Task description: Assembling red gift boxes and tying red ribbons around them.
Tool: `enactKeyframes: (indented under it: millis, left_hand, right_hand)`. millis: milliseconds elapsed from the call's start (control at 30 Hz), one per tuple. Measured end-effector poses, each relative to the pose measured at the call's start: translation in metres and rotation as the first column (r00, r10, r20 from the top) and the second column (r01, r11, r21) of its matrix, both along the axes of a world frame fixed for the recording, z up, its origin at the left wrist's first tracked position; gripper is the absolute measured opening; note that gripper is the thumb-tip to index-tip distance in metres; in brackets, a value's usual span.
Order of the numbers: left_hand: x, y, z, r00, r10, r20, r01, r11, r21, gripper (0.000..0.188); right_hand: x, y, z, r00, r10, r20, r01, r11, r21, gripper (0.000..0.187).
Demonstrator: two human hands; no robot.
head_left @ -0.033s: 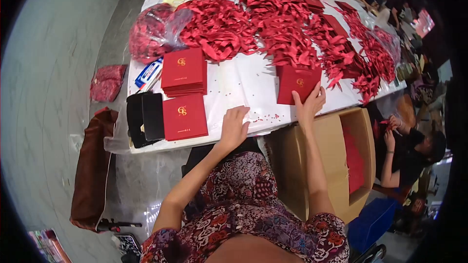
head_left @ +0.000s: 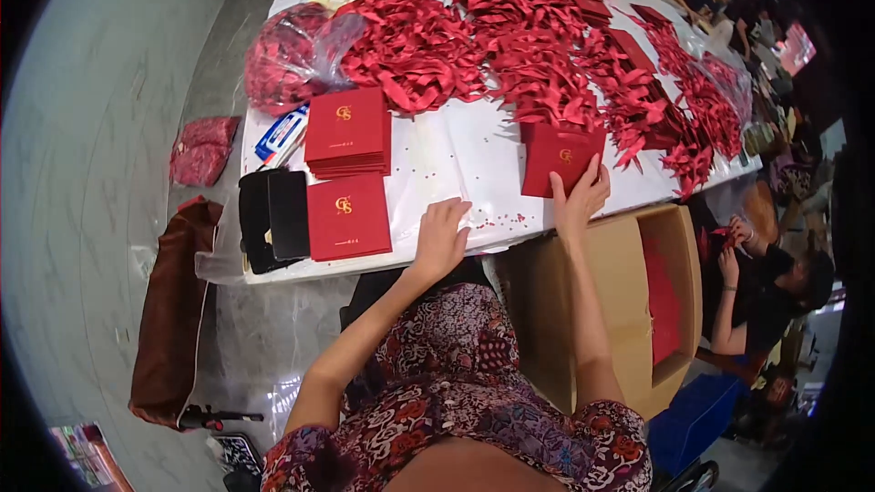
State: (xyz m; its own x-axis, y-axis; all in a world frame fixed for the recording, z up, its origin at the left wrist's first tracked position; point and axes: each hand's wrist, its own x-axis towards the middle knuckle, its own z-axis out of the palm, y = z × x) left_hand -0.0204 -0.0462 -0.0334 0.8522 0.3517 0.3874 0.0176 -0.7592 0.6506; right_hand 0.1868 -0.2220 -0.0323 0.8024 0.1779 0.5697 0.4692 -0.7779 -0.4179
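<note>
My right hand (head_left: 580, 200) is at the lower right corner of a flat red gift bag (head_left: 550, 162) with a gold emblem. Its thumb lies on the front and its fingers are along the right edge, gripping that corner. Whether more bags lie beneath, I cannot tell. My left hand (head_left: 441, 235) rests over the table's front edge, fingers stretched out with nothing in them. To its left are two piles of red cards, a nearer pile (head_left: 349, 219) and a taller pile (head_left: 346, 128) behind it, both with gold emblems. Red ribbons (head_left: 547, 82) heap up just behind the bag.
More red ribbons (head_left: 410, 55) cover the back of the white table (head_left: 424, 141). A black case (head_left: 273, 219) and a blue-and-white packet (head_left: 281, 137) lie at the left. Against the table's front right stands an open cardboard box (head_left: 602, 310) with red contents. Other people work around the table.
</note>
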Motion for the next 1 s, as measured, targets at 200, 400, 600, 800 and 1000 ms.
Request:
enactKeyframes:
  millis: [200, 400, 600, 800, 1000]
  left_hand:
    - [-0.001, -0.006, -0.007, 1.000, -0.018, 0.007, 0.018, 0.998, 0.058, 0.036]
    - [-0.004, -0.010, -0.005, 0.999, -0.033, -0.022, 0.034, 0.998, 0.055, 0.036]
    - [-0.006, -0.009, -0.006, 0.999, -0.047, 0.000, 0.047, 0.997, 0.069, 0.035]
    - [-0.005, -0.008, -0.009, 0.998, -0.029, 0.049, 0.024, 0.995, 0.097, 0.033]
    - [-0.008, -0.001, -0.008, 0.992, -0.008, 0.129, 0.016, 0.998, -0.060, 0.030]
  right_hand:
    - [-0.010, 0.026, -0.009, 0.995, 0.089, -0.046, -0.091, 0.995, -0.035, 0.090]
    - [0.025, 0.026, -0.004, 0.992, 0.123, -0.033, -0.124, 0.992, -0.024, 0.094]
    - [0.022, 0.021, -0.010, 0.993, 0.111, 0.040, -0.108, 0.992, -0.062, 0.089]
    - [-0.001, 0.023, -0.008, 0.984, 0.096, 0.151, -0.102, 0.994, 0.031, 0.071]
    - [-0.027, 0.076, 0.028, 0.834, 0.524, 0.170, -0.538, 0.841, 0.049, 0.024]
